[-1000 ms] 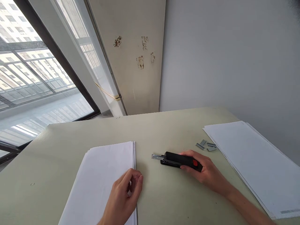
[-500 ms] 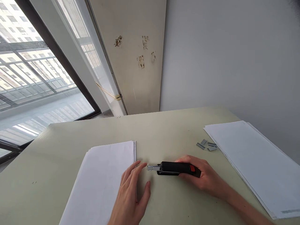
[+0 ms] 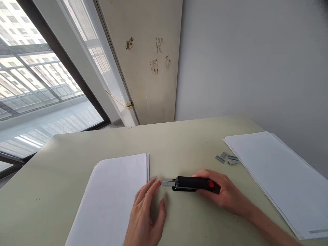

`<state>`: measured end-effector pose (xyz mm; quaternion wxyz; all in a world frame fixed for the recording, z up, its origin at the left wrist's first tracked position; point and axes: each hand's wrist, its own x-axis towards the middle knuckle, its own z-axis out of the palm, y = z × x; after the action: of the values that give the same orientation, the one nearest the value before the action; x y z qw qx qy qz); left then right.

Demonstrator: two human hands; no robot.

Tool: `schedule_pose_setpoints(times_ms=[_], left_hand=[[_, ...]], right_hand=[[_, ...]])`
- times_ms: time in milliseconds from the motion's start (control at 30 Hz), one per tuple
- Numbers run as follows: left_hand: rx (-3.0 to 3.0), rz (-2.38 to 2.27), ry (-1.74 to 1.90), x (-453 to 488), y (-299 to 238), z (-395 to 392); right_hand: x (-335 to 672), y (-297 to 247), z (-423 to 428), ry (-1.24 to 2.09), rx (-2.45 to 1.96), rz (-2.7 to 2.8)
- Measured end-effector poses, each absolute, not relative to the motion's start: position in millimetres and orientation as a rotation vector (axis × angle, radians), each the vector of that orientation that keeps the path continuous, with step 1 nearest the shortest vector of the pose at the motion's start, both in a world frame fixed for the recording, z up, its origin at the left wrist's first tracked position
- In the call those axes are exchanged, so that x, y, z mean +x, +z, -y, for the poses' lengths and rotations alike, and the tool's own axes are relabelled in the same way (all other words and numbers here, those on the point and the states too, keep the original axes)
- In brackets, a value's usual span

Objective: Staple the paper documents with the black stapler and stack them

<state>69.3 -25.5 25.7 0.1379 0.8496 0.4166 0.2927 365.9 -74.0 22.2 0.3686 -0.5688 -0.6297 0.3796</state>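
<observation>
A black stapler with a red button lies lengthwise on the table, its metal staple tray sticking out at the left end. My right hand is wrapped around the stapler's rear end. At the tray's tip is the index fingertip of my left hand, which seems to touch it. The thumb of that hand stands apart and its fingers are stretched out. Part of the left hand covers the right edge of the left paper stack.
Several strips of staples lie beyond my right hand. Beside them, a second paper stack rests along the right side of the pale green table. A wall rises behind, with a window at the left.
My left hand has shifted slightly to the right, its index fingertip now at the tip of the staple tray. The right hand keeps its hold on the stapler.
</observation>
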Motion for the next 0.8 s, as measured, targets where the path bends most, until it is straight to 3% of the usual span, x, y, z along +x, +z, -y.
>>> schedule_pose_setpoints(times_ms=[800], left_hand=[[2.396,-0.960,0.743,91,24,42]], right_hand=[[368,19,72,0.960,-1.456,1.651]])
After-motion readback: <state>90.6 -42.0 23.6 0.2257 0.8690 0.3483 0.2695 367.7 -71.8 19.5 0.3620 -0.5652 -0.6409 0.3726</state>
